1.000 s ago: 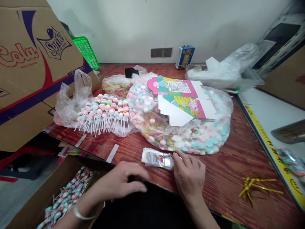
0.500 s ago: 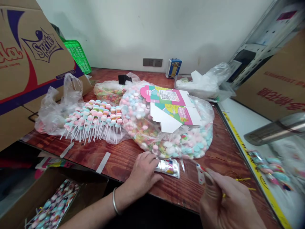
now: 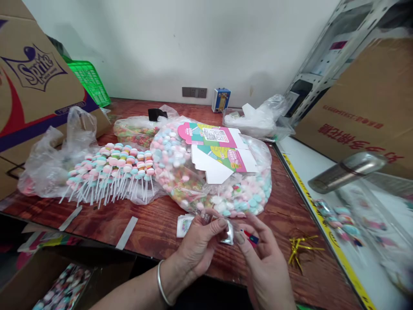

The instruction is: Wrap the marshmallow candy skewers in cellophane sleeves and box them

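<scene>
A small clear plastic bag with a red and blue print (image 3: 250, 237) is stretched between my two hands above the table's front part. My left hand (image 3: 201, 241) pinches one side of it between thumb and fingers. My right hand (image 3: 263, 256) grips the printed end. A small stack of flat packets, with a white printed one (image 3: 183, 226) at its left end and a silvery one (image 3: 228, 234) at its right, lies beneath my left hand, partly covered by it.
Macaron-like marshmallow sticks (image 3: 109, 168) lie in a pile at left. A large bag of marshmallows (image 3: 167, 172) bears a printed carton sheet (image 3: 222, 153). Gold twist ties (image 3: 300, 249) are scattered at right; a steel flask (image 3: 346, 172) lies beyond the yellow tape.
My left hand has lifted off the packets and now pinches the bag. My right hand has brought the bag leftward to meet it. The view has shifted right.
</scene>
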Action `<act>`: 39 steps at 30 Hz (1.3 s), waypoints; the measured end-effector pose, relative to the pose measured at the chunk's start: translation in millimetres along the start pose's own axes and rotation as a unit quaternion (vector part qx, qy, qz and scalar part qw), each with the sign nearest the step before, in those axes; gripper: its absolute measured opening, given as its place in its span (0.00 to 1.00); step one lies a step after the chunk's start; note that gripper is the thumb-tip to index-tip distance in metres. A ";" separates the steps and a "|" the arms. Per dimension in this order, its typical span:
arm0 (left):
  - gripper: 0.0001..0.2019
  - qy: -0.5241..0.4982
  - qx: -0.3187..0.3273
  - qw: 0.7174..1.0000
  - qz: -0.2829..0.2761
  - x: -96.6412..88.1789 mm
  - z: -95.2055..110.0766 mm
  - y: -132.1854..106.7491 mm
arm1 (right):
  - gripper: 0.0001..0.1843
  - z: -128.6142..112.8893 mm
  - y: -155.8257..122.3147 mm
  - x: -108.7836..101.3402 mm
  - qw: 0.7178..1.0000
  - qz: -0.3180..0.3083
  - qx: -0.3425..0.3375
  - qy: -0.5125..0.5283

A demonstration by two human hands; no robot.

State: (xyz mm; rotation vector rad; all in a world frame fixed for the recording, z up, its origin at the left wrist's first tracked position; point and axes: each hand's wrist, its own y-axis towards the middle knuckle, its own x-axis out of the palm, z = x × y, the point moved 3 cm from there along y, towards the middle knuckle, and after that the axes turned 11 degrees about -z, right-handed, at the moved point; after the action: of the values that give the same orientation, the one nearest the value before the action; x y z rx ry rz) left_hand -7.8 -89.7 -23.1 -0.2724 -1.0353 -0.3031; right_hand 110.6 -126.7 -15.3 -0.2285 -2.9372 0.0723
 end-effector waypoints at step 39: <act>0.19 -0.012 0.025 0.993 0.112 -30.8 1.8 8.0 | 0.10 -18.3 -0.2 14.9 0.889 0.022 -0.264 -0.374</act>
State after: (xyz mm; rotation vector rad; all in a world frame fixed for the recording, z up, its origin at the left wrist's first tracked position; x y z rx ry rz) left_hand -20.9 -78.1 -49.7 -0.3446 -1.0247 -0.0723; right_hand 99.7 -123.9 5.5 -0.4234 -3.6462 -0.8280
